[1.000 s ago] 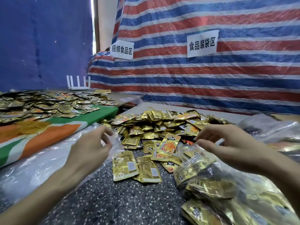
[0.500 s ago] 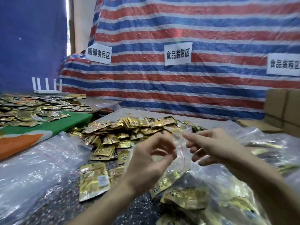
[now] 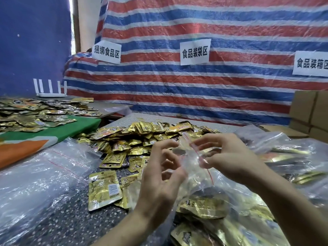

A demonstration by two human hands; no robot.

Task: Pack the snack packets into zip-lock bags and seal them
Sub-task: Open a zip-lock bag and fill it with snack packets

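Note:
A clear zip-lock bag (image 3: 192, 162) with a red zip strip stands upright in front of me, with gold snack packets (image 3: 204, 205) filling its lower part. My left hand (image 3: 163, 176) holds the bag's mouth on the left with curled fingers. On the right, my right hand (image 3: 232, 160) pinches the top along the red strip. A heap of loose gold snack packets (image 3: 142, 137) lies on the speckled table (image 3: 71, 219) behind and left of the bag.
Empty clear bags (image 3: 40, 174) are piled at the left, and filled bags (image 3: 292, 157) lie at the right. More packets cover a green and orange cloth (image 3: 58, 134) far left. Cardboard boxes (image 3: 310, 112) stand at the right, before a striped tarp wall.
Both hands came together from wide apart and lifted the bag's mouth higher. My view turned right, bringing the boxes and a third sign into sight.

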